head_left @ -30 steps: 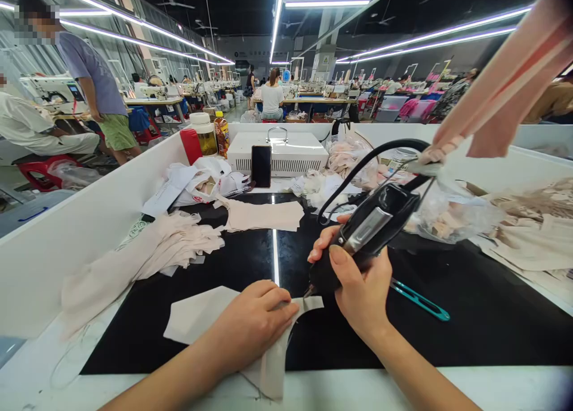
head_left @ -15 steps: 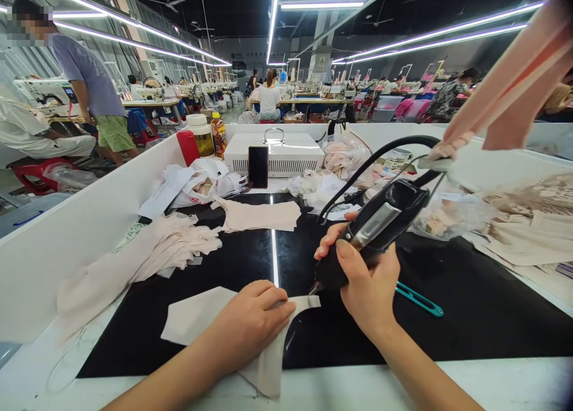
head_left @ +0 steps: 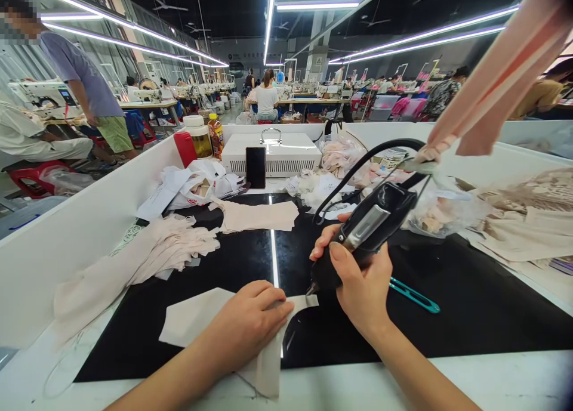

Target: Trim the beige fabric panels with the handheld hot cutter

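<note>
My left hand point(head_left: 253, 318) lies over a pale fabric piece point(head_left: 192, 315), its bent fingers together and holding the cloth down on a black mat point(head_left: 416, 333). A narrow strip of that cloth sticks out past the fingertips. My right hand point(head_left: 360, 274) is wrapped round a black corded handheld tool point(head_left: 378, 217) with a metal plate on its side. The tool tilts down to the left, and its thin metal tip is at the end of the strip; whether they touch I cannot tell. A pink fabric tie point(head_left: 483, 95) runs from its top end up to the right.
A teal slotted tool point(head_left: 414, 294) lies right of my right hand. Stacked pale fabric pieces point(head_left: 147, 253) spread at left, more point(head_left: 259, 215) behind. A phone point(head_left: 255, 167) leans on a white metal box point(head_left: 290, 145). Bagged scraps point(head_left: 443, 211) sit at right. Low white walls point(head_left: 102, 238) border the table.
The view has shifted slightly. Both hands, the fabric piece and the black tool keep nearly the same places relative to each other.
</note>
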Motion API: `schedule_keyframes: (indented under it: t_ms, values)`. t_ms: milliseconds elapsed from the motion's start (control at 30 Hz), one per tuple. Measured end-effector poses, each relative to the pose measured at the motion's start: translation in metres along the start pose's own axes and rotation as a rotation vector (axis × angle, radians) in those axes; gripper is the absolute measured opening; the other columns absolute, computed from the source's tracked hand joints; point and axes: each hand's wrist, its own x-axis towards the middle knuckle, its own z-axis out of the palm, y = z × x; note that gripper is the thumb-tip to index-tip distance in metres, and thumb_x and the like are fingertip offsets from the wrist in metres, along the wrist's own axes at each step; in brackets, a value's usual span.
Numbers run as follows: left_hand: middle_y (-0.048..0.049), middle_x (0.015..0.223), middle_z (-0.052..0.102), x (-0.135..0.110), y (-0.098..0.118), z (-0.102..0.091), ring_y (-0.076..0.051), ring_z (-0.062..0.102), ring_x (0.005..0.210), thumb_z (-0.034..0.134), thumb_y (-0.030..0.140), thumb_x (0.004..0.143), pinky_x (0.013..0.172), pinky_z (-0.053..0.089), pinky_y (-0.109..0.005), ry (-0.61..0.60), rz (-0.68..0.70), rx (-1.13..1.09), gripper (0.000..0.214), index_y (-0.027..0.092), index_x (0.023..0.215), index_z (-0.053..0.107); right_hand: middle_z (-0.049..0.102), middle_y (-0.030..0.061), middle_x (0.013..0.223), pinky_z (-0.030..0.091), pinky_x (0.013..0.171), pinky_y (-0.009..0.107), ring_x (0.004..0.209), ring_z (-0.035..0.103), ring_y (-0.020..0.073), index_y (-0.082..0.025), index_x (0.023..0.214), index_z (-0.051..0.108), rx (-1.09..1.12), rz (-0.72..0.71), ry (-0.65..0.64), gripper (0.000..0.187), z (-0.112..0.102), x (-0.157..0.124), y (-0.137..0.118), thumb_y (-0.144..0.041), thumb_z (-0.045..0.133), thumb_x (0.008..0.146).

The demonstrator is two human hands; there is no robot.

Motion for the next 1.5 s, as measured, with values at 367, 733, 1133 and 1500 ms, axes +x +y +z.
schedule_keyframes:
  t_ms: [367, 733, 1133, 1500]
  values:
    - [-0.0064, 0.107, 0.071, -0.002, -0.001, 0.0, -0.021, 0.069, 0.101, 0.048, 0.018, 0.113, 0.093, 0.063, -0.036, -0.019, -0.004, -0.024, 0.023, 0.016, 0.119, 0.071, 0.069, -0.0046, 0.085, 0.059, 0.064, 0.029, 0.065, 0.067, 0.0135, -0.029, 0.116, 0.062, 0.047, 0.079, -0.014, 0.037, 0.0, -0.004, -0.008, -0.037, 0.085, 0.088]
    - [-0.0071, 0.109, 0.072, -0.003, -0.001, -0.003, -0.019, 0.069, 0.103, 0.049, 0.018, 0.114, 0.093, 0.063, -0.034, -0.033, -0.007, -0.002, 0.023, 0.017, 0.12, 0.07, 0.069, -0.0036, 0.085, 0.059, 0.064, 0.031, 0.065, 0.067, 0.0148, -0.029, 0.117, 0.06, 0.018, 0.084, -0.046, 0.035, 0.001, -0.012, -0.006, -0.034, 0.082, 0.09]
    - [-0.0071, 0.108, 0.072, -0.002, -0.002, -0.002, -0.019, 0.07, 0.102, 0.051, 0.017, 0.112, 0.095, 0.063, -0.033, -0.031, -0.006, -0.001, 0.021, 0.017, 0.119, 0.071, 0.069, -0.0033, 0.085, 0.06, 0.062, 0.031, 0.065, 0.068, 0.0153, -0.028, 0.116, 0.063, 0.004, 0.065, 0.009, 0.039, -0.007, -0.01, -0.009, -0.038, 0.086, 0.087]
    - [-0.0135, 0.117, 0.071, -0.017, 0.017, 0.0, -0.024, 0.072, 0.104, 0.038, 0.012, 0.112, 0.092, 0.064, -0.04, -0.018, -0.14, 0.193, 0.032, 0.012, 0.135, 0.06, 0.07, -0.0037, 0.086, 0.059, 0.063, 0.031, 0.065, 0.067, 0.0145, -0.029, 0.117, 0.063, -0.011, 0.06, 0.013, 0.038, -0.009, -0.013, -0.013, -0.037, 0.086, 0.088]
